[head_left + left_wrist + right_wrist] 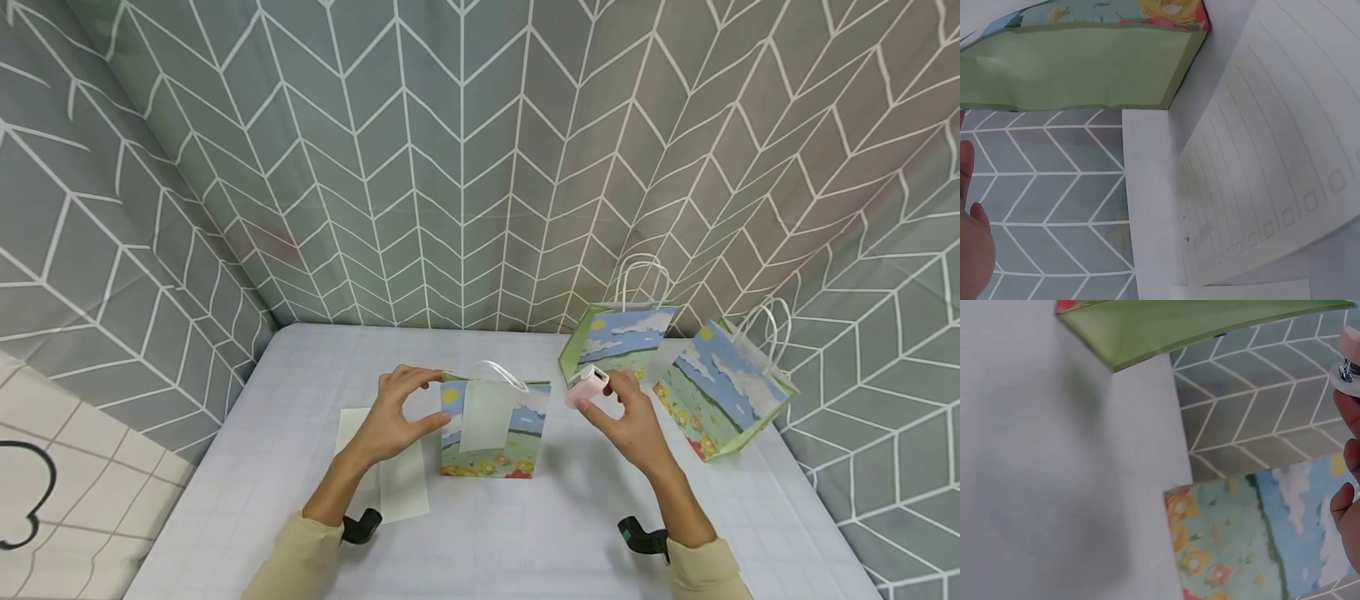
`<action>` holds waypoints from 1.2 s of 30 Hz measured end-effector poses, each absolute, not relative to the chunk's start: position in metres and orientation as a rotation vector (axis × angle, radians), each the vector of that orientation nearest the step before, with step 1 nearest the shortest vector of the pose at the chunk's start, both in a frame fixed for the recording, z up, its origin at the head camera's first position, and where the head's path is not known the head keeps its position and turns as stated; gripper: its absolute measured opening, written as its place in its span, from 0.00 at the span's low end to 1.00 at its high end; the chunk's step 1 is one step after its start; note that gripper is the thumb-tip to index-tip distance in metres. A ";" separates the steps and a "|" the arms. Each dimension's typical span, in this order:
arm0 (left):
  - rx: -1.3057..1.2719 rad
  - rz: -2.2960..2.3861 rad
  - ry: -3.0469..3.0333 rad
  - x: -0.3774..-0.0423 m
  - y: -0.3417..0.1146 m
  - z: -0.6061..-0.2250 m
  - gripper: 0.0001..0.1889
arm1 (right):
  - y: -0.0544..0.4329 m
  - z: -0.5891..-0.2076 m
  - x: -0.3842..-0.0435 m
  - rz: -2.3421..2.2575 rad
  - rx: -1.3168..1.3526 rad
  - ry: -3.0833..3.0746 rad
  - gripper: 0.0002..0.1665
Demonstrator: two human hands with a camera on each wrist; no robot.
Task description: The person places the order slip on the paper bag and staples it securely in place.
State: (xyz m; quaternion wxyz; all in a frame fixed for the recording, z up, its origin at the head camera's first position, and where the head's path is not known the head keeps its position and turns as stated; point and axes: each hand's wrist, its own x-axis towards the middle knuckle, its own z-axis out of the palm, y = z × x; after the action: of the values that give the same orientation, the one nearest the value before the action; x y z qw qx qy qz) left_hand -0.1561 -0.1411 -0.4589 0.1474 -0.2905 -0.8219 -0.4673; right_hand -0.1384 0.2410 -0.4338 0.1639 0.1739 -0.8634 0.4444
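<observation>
A small paper gift bag [491, 462] printed with sky, meadow and flowers stands at the middle of the table, its white handle folded over the front. A pale slip of paper [486, 421] hangs against its front below the rim. My left hand [393, 417] holds the bag at its upper left corner, thumb on the printed front. To the right of the bag, my right hand [633, 421] pinches a small pink-and-white stapler [587, 385]; its metal part shows between pink top and white base in the right wrist view.
Two matching gift bags, one [630, 333] at the back and one [720, 387] at the right, stand with their handles up. Pale checklist sheets [403, 483] with ruled lines and small boxes lie beneath my left forearm. A patterned grey curtain [461, 167] borders the table.
</observation>
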 end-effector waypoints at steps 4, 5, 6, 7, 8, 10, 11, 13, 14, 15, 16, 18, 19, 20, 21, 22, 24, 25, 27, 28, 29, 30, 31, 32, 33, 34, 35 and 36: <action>-0.804 -1.346 -2.352 -0.158 -0.141 -0.460 0.29 | 0.245 -0.442 -0.136 1.239 0.463 -2.528 0.12; -0.792 -1.348 -2.349 -0.158 -0.141 -0.460 0.29 | 0.246 -0.444 -0.136 1.229 0.455 -2.546 0.12; -0.780 -1.347 -2.348 -0.159 -0.141 -0.461 0.29 | 0.247 -0.445 -0.136 1.218 0.449 -2.564 0.13; -0.763 -1.343 -2.349 -0.159 -0.141 -0.462 0.29 | 0.247 -0.446 -0.135 1.211 0.445 -2.579 0.13; -0.745 -1.342 -2.349 -0.160 -0.141 -0.462 0.29 | 0.248 -0.447 -0.135 1.205 0.439 -2.594 0.14; -0.714 -1.334 -2.349 -0.161 -0.142 -0.463 0.29 | 0.249 -0.450 -0.135 1.189 0.426 -2.629 0.16; -0.702 -1.328 -2.346 -0.162 -0.142 -0.463 0.29 | 0.249 -0.451 -0.135 1.183 0.416 -2.648 0.17; -0.669 -1.314 -2.346 -0.163 -0.142 -0.463 0.29 | 0.250 -0.455 -0.135 1.176 0.393 -2.685 0.20; -0.656 -1.308 -2.344 -0.163 -0.142 -0.462 0.29 | 0.251 -0.456 -0.134 1.175 0.381 -2.703 0.22; -0.644 -1.305 -2.342 -0.164 -0.142 -0.462 0.29 | 0.252 -0.458 -0.134 1.173 0.372 -2.721 0.24; -0.632 -1.295 -2.341 -0.165 -0.143 -0.462 0.29 | 0.252 -0.460 -0.134 1.178 0.362 -2.736 0.25; -0.606 -1.280 -2.339 -0.167 -0.144 -0.461 0.29 | 0.254 -0.463 -0.133 1.181 0.350 -2.768 0.28; -0.594 -1.274 -2.335 -0.168 -0.144 -0.461 0.29 | 0.255 -0.465 -0.132 1.185 0.349 -2.785 0.29; -0.584 -1.269 -2.332 -0.168 -0.145 -0.461 0.29 | 0.256 -0.466 -0.132 1.192 0.350 -2.798 0.29; -0.573 -1.265 -2.330 -0.169 -0.146 -0.460 0.29 | 0.256 -0.467 -0.132 1.197 0.352 -2.813 0.29; -0.563 -1.259 -2.328 -0.170 -0.147 -0.460 0.29 | 0.257 -0.468 -0.131 1.204 0.355 -2.827 0.29; -0.547 -1.258 -2.320 -0.172 -0.149 -0.461 0.29 | 0.258 -0.470 -0.130 1.214 0.370 -2.851 0.29; -0.540 -1.255 -2.316 -0.173 -0.149 -0.461 0.29 | 0.259 -0.471 -0.130 1.215 0.382 -2.860 0.29; -0.530 -1.251 -2.308 -0.175 -0.151 -0.462 0.29 | 0.259 -0.472 -0.129 1.223 0.396 -2.870 0.29; -0.526 -1.249 -2.302 -0.176 -0.151 -0.462 0.29 | 0.260 -0.472 -0.128 1.229 0.400 -2.873 0.29; -0.520 -1.245 -2.297 -0.177 -0.152 -0.463 0.29 | 0.260 -0.473 -0.128 1.230 0.404 -2.878 0.30; -0.514 -1.242 -2.290 -0.178 -0.153 -0.463 0.28 | 0.260 -0.473 -0.127 1.231 0.404 -2.884 0.30; -0.507 -1.238 -2.284 -0.179 -0.153 -0.463 0.28 | 0.260 -0.473 -0.127 1.234 0.407 -2.889 0.30; -0.500 -1.237 -2.276 -0.179 -0.154 -0.463 0.28 | 0.261 -0.474 -0.126 1.241 0.402 -2.895 0.30; -0.490 -1.236 -2.270 -0.180 -0.155 -0.463 0.28 | 0.261 -0.474 -0.126 1.243 0.403 -2.904 0.31; -0.482 -1.235 -2.263 -0.181 -0.156 -0.463 0.28 | 0.261 -0.475 -0.125 1.247 0.403 -2.912 0.31; -0.472 -1.233 -2.257 -0.182 -0.157 -0.463 0.28 | 0.262 -0.476 -0.125 1.249 0.403 -2.920 0.32; -0.462 -1.232 -2.252 -0.182 -0.158 -0.463 0.27 | 0.262 -0.476 -0.125 1.257 0.400 -2.926 0.32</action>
State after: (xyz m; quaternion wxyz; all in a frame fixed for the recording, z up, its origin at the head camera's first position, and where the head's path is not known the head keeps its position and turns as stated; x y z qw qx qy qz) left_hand -0.1824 -0.1576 -0.4633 0.2636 -0.1709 -0.8329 -0.4555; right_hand -0.1248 0.2620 -0.4761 -0.0339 0.1246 -0.9111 0.3914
